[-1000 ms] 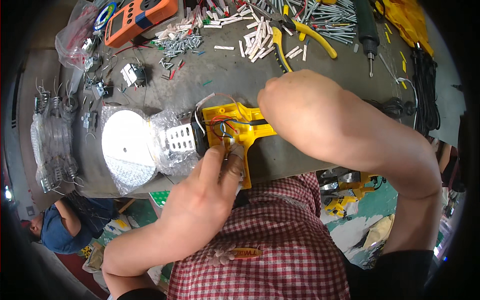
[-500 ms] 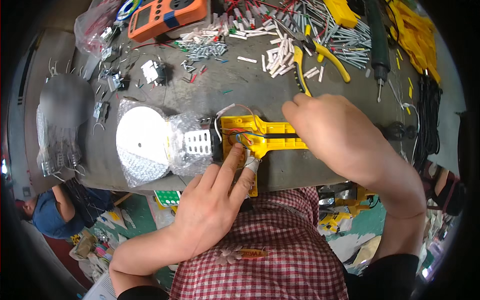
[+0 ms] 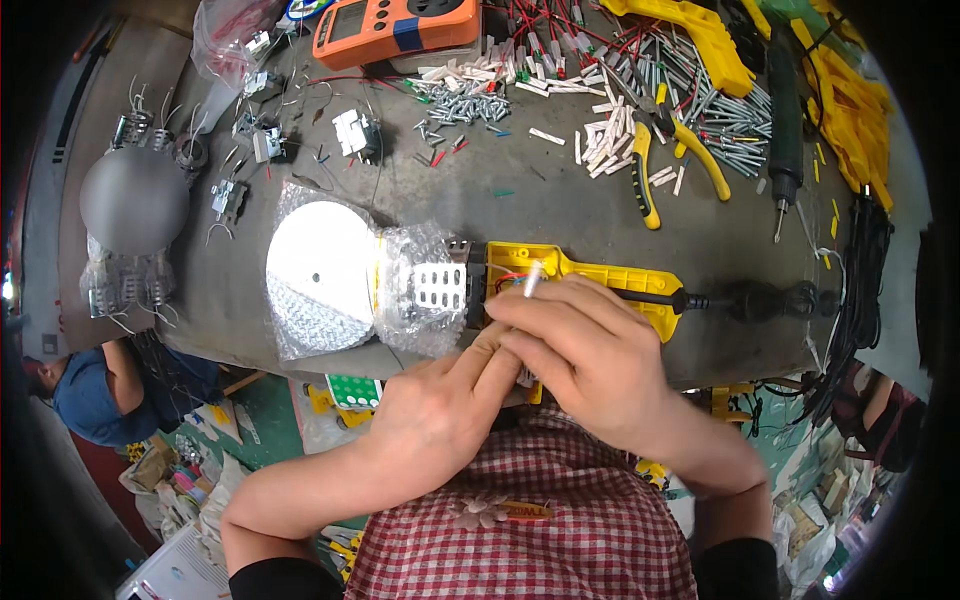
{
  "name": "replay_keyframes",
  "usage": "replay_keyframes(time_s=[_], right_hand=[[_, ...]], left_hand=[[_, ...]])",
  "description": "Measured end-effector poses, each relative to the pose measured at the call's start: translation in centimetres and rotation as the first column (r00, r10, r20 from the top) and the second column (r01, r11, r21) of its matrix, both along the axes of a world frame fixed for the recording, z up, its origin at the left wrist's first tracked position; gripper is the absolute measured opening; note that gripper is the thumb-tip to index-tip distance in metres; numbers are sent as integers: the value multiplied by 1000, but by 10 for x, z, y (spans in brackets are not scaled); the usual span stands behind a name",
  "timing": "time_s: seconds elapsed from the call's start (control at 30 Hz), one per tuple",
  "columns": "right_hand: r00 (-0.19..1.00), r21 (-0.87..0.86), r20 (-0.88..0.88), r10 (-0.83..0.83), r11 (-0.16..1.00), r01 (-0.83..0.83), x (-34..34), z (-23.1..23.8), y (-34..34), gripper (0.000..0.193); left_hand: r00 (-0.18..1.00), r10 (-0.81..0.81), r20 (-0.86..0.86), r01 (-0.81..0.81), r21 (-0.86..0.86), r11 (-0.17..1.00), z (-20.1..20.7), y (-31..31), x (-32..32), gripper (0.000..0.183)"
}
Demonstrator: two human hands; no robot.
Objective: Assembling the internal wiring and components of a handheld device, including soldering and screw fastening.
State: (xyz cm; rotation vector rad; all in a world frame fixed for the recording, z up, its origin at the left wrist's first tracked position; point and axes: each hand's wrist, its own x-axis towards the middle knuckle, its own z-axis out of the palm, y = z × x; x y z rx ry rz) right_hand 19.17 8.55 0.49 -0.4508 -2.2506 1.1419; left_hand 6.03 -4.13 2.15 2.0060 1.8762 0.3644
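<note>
My left hand (image 3: 435, 415) and my right hand (image 3: 595, 355) meet over the near side of a yellow plastic housing half (image 3: 600, 270), fingertips pressed together. What they pinch is hidden behind the fingers. A thin white sleeve (image 3: 533, 278) stands up just beyond my right fingers. Red and blue wires show partly inside the housing. A black power cord (image 3: 690, 300) runs out of the housing's handle to the right. Joined at the left of the housing is a slotted metal piece (image 3: 440, 287), with bubble wrap around it and a round silver plate (image 3: 320, 235).
Yellow-handled pliers (image 3: 645, 180), white sleeves (image 3: 605, 140), screws (image 3: 470, 103) and metal rods lie at the back. An orange meter (image 3: 395, 28) stands at back left. A dark screwdriver (image 3: 785, 130) lies at right. Small metal switch-like parts (image 3: 355, 135) and another wrapped unit (image 3: 135, 210) are left.
My right hand has come from the housing's handle to meet my left hand. My left fingers have drawn back from the wires and closed. The whole view has shifted slightly.
</note>
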Motion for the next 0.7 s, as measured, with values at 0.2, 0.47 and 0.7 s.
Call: replay_keyframes(time_s=[0.2,0.47,0.7], right_hand=[[918,-417,-111,-380,857,304,-8,-28,-33,22],[948,45,-20,-316,947,317,2,-22,-28,26],[920,317,118,-373,893,321,12,-17,-18,29]], left_hand=[[1000,-8,10,7,44,999,0,4,0,38],[997,3,-77,8,141,990,0,0,2,43],[985,-56,-160,77,127,989,1,4,0,33]])
